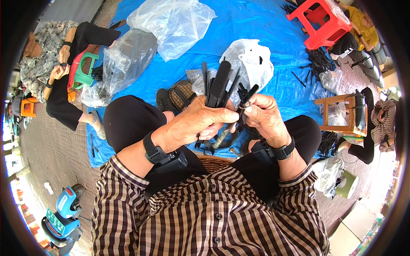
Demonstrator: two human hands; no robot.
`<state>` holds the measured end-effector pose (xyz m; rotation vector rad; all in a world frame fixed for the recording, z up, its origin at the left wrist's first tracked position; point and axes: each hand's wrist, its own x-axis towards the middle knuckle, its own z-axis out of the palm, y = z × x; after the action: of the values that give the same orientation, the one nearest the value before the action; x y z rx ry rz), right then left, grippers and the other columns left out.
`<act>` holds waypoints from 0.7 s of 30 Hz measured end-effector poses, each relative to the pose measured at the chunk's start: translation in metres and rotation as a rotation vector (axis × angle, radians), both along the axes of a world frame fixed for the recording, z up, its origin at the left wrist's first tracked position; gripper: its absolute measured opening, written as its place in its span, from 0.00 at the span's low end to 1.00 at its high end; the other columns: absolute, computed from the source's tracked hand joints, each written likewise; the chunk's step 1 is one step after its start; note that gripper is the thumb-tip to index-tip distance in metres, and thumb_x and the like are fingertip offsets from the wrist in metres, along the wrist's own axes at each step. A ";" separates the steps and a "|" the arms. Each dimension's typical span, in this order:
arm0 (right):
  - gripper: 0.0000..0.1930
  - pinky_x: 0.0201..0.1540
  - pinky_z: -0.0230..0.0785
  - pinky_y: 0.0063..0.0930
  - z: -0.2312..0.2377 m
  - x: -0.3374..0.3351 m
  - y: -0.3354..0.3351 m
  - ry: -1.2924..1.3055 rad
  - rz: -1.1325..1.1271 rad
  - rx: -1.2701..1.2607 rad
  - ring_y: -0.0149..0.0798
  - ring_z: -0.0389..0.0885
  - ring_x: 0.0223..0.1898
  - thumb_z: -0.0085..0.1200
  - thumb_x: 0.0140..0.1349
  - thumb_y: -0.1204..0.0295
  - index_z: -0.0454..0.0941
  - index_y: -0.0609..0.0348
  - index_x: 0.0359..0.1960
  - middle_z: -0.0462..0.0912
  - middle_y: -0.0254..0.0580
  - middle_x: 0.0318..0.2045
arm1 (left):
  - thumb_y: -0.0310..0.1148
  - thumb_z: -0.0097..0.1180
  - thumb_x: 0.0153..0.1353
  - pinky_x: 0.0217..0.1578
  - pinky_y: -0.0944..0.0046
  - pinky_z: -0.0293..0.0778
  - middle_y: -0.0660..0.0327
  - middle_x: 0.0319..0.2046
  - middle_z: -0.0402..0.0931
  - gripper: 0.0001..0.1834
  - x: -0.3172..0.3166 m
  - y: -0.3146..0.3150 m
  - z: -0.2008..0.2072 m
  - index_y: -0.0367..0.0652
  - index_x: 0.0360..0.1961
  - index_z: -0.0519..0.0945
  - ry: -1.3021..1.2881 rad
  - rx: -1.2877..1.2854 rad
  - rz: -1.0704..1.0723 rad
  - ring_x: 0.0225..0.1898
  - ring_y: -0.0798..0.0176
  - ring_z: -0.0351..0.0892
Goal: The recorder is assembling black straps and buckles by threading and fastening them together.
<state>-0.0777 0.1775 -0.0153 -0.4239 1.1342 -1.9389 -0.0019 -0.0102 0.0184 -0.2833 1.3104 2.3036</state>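
From the head camera, the left hand [194,121] is clamped round a bundle of black strips [218,85] that stands upright above the lap, long axis pointing away from the body. The right hand [262,117], just beside it (nearly touching), pinches one black strip [249,94] tilted up toward the bundle, perhaps by a small ring at its lower end.

Both hands sit close together over the lap, the left hand [198,121] closed round a bundle of black strips [218,85] that sticks up toward 12 o'clock and blocks that way. The right hand [262,115] pinches one strip just beside it, so no gap lies between them. Knees flank them at 9 and 3 o'clock. Toward 12 o'clock, clear plastic bags [171,23] crowd the blue tarp [273,25]; bare tarp shows at 1 o'clock, short of the red stool [322,25].
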 end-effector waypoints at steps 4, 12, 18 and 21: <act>0.06 0.19 0.51 0.14 0.004 -0.006 0.006 0.149 0.033 0.139 0.17 0.62 0.18 0.56 0.57 0.71 0.78 0.61 0.29 0.73 0.26 0.18 | 0.30 0.58 0.54 0.06 0.77 0.53 0.60 0.16 0.74 0.07 -0.003 -0.002 0.002 0.38 0.30 0.75 0.024 -0.025 -0.073 0.06 0.77 0.61; 0.07 0.28 0.61 0.15 0.015 -0.012 0.003 0.308 0.205 0.219 0.19 0.69 0.26 0.56 0.57 0.71 0.78 0.62 0.28 0.77 0.29 0.22 | 0.31 0.57 0.54 0.08 0.79 0.54 0.61 0.14 0.72 0.09 0.000 0.000 0.007 0.35 0.27 0.75 -0.042 -0.051 -0.093 0.07 0.77 0.61; 0.05 0.16 0.44 0.13 0.004 -0.013 0.002 0.065 -0.118 0.235 0.15 0.56 0.15 0.52 0.60 0.74 0.78 0.58 0.36 0.69 0.20 0.17 | 0.30 0.57 0.56 0.10 0.77 0.57 0.62 0.15 0.73 0.06 0.005 0.009 -0.009 0.38 0.29 0.77 0.129 -0.315 0.072 0.10 0.77 0.65; 0.06 0.15 0.40 0.14 0.005 -0.006 -0.002 0.024 -0.172 0.143 0.15 0.51 0.13 0.52 0.60 0.73 0.77 0.56 0.37 0.65 0.18 0.14 | 0.29 0.56 0.58 0.18 0.73 0.68 0.65 0.18 0.72 0.07 0.004 0.018 -0.014 0.36 0.27 0.75 0.347 -0.380 0.380 0.18 0.74 0.71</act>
<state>-0.0835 0.1752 -0.0103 -0.2801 1.3535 -1.9876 0.0022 0.0079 0.0045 -0.2834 2.0273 2.4714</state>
